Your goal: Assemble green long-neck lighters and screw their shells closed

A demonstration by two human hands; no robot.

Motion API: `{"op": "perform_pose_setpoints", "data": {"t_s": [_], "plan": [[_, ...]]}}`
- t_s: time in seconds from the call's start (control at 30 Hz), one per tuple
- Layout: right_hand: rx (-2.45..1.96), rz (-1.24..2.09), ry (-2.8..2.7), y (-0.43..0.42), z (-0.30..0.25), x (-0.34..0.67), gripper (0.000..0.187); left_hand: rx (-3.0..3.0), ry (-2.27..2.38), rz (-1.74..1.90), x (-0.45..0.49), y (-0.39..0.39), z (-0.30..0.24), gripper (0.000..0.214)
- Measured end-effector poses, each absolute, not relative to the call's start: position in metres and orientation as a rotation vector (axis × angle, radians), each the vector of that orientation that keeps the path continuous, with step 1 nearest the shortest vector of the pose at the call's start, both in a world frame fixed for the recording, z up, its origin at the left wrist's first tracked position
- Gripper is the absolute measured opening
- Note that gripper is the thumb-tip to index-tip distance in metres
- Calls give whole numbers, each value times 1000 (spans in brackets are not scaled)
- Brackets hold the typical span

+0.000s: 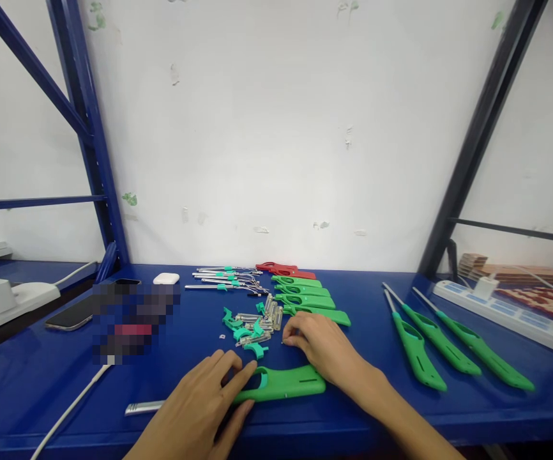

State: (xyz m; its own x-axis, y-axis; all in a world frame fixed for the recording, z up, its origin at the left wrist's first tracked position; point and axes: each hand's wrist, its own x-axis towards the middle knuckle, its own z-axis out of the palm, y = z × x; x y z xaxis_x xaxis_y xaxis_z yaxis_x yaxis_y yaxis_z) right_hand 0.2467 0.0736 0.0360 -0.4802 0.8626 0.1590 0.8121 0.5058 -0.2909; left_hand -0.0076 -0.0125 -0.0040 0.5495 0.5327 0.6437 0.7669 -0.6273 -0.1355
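My left hand grips a green long-nosed lighter lying sideways at the front of the blue table, its silver tube sticking out to the left. Beyond the lighter's right end, my right hand has its fingers pinched together close to the tabletop. A tiny pale speck shows at its fingertips, too small to name. Several teal triggers and small clear cartridges are heaped just left of that hand. Behind lie several green lighter bodies and red lighter bodies.
Silver tubes with wires lie at the back. Three green lighters with tubes rest at right, near a white power strip. At left are a phone, a white earbud case and a white cable.
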Motion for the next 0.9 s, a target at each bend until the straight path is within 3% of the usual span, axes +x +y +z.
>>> {"op": "perform_pose_setpoints", "data": {"t_s": [0.2,0.47,0.57,0.9], "plan": [[-1384,306,-2406,72,41,252,8,-2394,-1080,-776,-8,-13,-5,35],[-1367,337,-2399,72,44,249,3,-2391,-1067,-785,-5,-15,-1,35],[-1345,364,-2408,74,39,247,16,-2422,-1072,-768,-6,-15,0,35],[-1144,486,-2063,57,29,271,19,-2434,-1108,-796,-8,-12,-5,38]]}}
